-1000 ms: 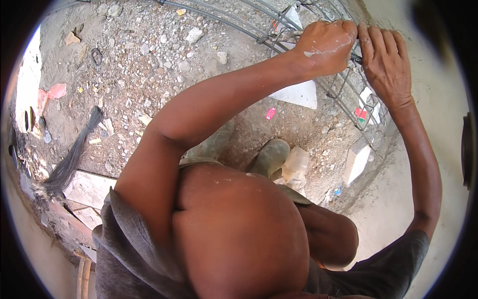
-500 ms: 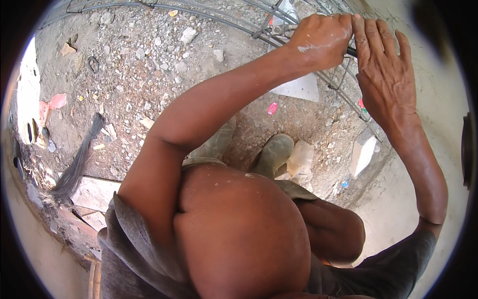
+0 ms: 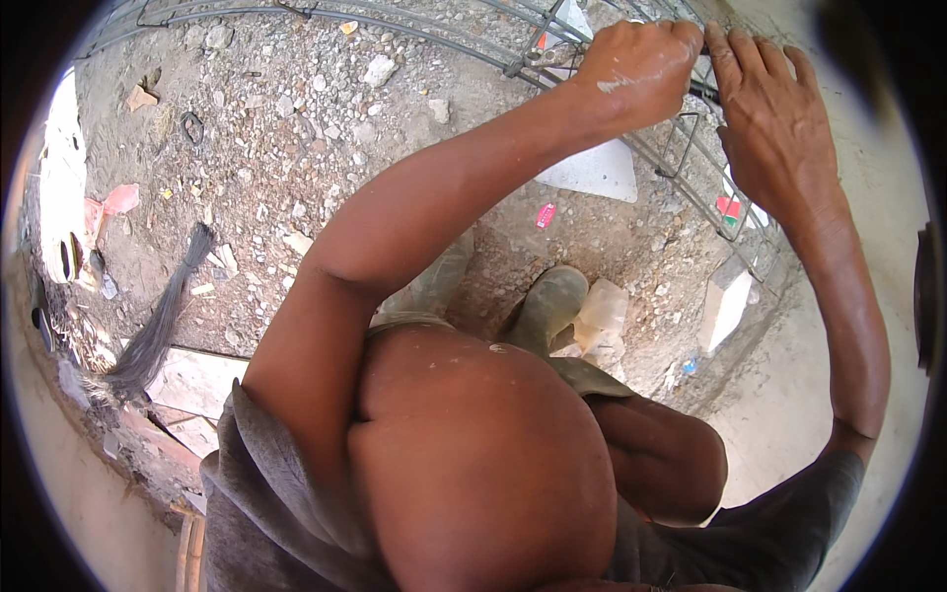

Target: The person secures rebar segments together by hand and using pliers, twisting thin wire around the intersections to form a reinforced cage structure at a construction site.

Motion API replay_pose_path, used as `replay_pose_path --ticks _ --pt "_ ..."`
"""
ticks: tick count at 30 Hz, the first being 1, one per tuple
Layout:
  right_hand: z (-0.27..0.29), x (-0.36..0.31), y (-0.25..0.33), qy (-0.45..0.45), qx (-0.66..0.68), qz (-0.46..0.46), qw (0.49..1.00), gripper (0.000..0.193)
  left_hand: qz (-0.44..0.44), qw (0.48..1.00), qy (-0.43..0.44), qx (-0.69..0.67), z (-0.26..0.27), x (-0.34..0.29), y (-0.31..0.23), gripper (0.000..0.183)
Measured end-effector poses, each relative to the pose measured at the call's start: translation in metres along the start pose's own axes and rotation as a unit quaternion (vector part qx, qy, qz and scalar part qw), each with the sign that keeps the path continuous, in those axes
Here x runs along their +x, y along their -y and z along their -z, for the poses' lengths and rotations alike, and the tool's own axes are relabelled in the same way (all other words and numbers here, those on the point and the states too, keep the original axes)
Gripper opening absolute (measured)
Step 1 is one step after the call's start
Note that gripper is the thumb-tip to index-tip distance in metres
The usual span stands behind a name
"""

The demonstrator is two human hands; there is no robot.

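My left hand (image 3: 639, 74), smeared with pale dust, is closed in a fist at the steel rebar cage (image 3: 434, 43) at the top of view. What its fingers wrap round is hidden beneath the hand. A short dark bar (image 3: 702, 91) shows between the two hands. My right hand (image 3: 779, 123) lies beside it with the fingers stretched out and slightly apart, the fingertips close to the left knuckles. The right thumb is mostly hidden. Thin rectangular wire stirrups (image 3: 679, 146) on the cage show below the hands.
Gravelly ground (image 3: 286, 128) spreads under the cage. A bundle of thin tie wire (image 3: 168, 316) lies at left. A pale broken slab (image 3: 723, 308) and a white sheet piece (image 3: 594, 174) lie nearby. My boot (image 3: 550, 304) stands at the middle; a smooth wall (image 3: 878, 197) runs along the right.
My right hand has shifted slightly right and up from the left fist, its fingers a little more apart. The left fist stays almost in place. The view has moved slightly.
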State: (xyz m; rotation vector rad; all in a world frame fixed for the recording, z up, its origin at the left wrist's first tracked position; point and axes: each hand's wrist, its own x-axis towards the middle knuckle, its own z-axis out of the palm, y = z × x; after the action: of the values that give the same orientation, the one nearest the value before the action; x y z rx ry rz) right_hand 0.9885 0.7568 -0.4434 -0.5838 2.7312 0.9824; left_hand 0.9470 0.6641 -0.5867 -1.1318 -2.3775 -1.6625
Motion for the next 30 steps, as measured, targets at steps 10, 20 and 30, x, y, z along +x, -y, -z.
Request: replay_pose_path --ticks 10,20,30 --pt "0.004 0.021 -0.032 0.459 0.606 -0.188 0.622 0.043 -0.076 0.994 -0.009 0.076 -0.009 -0.028 -0.006 0.022" --pt "-0.013 0.005 -0.007 0.288 0.387 -0.120 0.868 0.028 -0.064 0.985 0.159 0.004 0.005 -0.012 -0.004 0.018" --pt "-0.020 -0.002 -0.002 -0.030 -0.028 0.003 0.999 0.037 0.014 0.991 0.136 0.004 0.012 0.005 0.005 0.015"
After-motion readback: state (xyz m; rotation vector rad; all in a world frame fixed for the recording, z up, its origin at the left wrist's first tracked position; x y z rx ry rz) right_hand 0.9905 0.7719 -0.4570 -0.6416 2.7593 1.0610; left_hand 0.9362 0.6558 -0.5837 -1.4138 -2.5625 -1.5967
